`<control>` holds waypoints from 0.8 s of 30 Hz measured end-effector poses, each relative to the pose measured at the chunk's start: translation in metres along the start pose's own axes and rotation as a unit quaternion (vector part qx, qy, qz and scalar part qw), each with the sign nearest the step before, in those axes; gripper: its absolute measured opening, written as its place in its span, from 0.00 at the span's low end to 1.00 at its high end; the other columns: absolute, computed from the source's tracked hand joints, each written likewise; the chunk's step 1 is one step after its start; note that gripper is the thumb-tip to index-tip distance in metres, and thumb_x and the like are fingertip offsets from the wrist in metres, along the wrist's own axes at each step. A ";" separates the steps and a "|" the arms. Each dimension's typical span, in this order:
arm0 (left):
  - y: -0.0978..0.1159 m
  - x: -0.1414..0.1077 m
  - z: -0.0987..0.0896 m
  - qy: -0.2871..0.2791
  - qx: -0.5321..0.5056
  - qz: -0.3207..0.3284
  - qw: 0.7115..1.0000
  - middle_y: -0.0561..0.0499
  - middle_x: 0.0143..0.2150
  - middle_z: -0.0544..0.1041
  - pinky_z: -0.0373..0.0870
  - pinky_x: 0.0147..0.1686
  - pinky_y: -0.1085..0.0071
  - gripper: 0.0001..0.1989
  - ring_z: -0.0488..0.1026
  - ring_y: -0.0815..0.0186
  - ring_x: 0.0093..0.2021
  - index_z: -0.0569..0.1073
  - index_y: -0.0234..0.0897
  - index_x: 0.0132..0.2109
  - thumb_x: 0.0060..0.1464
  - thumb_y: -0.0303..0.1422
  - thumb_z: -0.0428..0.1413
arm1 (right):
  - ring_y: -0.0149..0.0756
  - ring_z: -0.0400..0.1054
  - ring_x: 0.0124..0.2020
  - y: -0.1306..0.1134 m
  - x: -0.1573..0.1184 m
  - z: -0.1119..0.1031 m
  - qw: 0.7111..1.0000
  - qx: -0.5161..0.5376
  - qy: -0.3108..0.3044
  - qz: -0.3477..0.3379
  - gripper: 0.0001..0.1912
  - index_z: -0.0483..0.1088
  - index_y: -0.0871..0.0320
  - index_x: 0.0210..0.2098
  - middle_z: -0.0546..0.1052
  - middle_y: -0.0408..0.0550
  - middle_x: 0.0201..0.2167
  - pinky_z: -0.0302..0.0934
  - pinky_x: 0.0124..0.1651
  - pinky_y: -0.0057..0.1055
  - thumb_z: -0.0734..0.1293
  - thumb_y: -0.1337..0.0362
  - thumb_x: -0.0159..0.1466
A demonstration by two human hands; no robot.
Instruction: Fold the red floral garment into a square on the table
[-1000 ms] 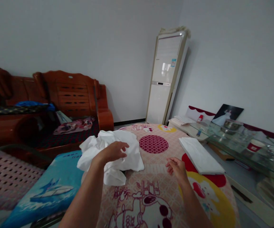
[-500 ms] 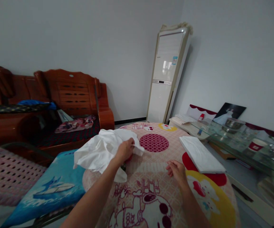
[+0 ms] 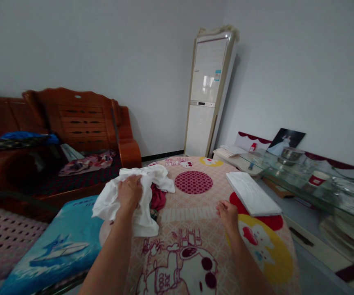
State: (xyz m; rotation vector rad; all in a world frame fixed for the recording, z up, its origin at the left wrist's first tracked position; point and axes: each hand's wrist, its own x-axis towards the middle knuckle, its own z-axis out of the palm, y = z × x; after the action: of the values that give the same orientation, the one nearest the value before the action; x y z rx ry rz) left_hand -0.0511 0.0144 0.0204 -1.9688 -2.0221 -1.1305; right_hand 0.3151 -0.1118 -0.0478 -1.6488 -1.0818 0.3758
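A crumpled white cloth (image 3: 111, 198) lies heaped at the left side of a round table. My left hand (image 3: 129, 191) is on top of it, fingers curled into the fabric. From under the white cloth a dark red cloth (image 3: 158, 197) shows, with a small dark green piece beside it; the rest is covered. My right hand (image 3: 227, 214) is low over the table's right half, fingers curled in, with nothing visible in them. Just beyond it, near the right edge, lies a flat, neatly folded white cloth (image 3: 253, 193).
A pink patterned tablecloth (image 3: 195, 229) covers the table. On the left are a blue printed cushion (image 3: 69, 229), a pink woven chair back (image 3: 7, 237) and a wooden sofa (image 3: 81, 119). A glass shelf (image 3: 302, 178) with cups and bowls runs along the right. Behind stands an air conditioner (image 3: 203, 94).
My left hand has moved left across the white cloth, drawing its right edge back and uncovering more dark red cloth. My right hand stays near its place, its fingers more curled. The view has shifted slightly.
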 end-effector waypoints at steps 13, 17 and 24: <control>-0.012 -0.007 0.019 -0.002 0.032 0.013 0.999 0.43 0.56 0.76 0.52 0.64 0.58 0.19 0.71 0.56 0.57 0.76 0.37 0.51 0.59 0.29 0.45 | 0.47 0.74 0.44 0.023 0.062 -0.106 0.862 -0.503 0.029 0.044 0.15 0.76 0.66 0.37 0.78 0.64 0.40 0.62 0.44 0.36 0.57 0.76 0.63; -0.012 -0.009 0.020 0.005 0.029 0.014 0.999 0.42 0.56 0.76 0.52 0.64 0.58 0.19 0.70 0.56 0.58 0.76 0.37 0.51 0.60 0.29 0.45 | 0.46 0.74 0.43 0.025 0.069 -0.108 0.879 -0.476 0.020 0.035 0.13 0.76 0.65 0.35 0.79 0.64 0.39 0.63 0.45 0.36 0.59 0.77 0.62; -0.008 0.003 0.010 -0.010 -0.044 -0.014 0.999 0.42 0.54 0.77 0.59 0.62 0.55 0.18 0.72 0.54 0.56 0.77 0.36 0.49 0.56 0.28 0.48 | 0.46 0.75 0.36 -0.007 0.089 -0.118 0.935 -0.353 0.029 -0.005 0.09 0.77 0.64 0.29 0.80 0.57 0.29 0.65 0.40 0.35 0.64 0.71 0.56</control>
State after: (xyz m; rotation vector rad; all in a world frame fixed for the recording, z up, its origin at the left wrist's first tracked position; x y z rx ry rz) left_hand -0.0542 0.0233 0.0113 -2.0051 -2.0501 -1.2329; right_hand 0.4434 -0.1116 0.0263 -2.2610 -1.2615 -0.0967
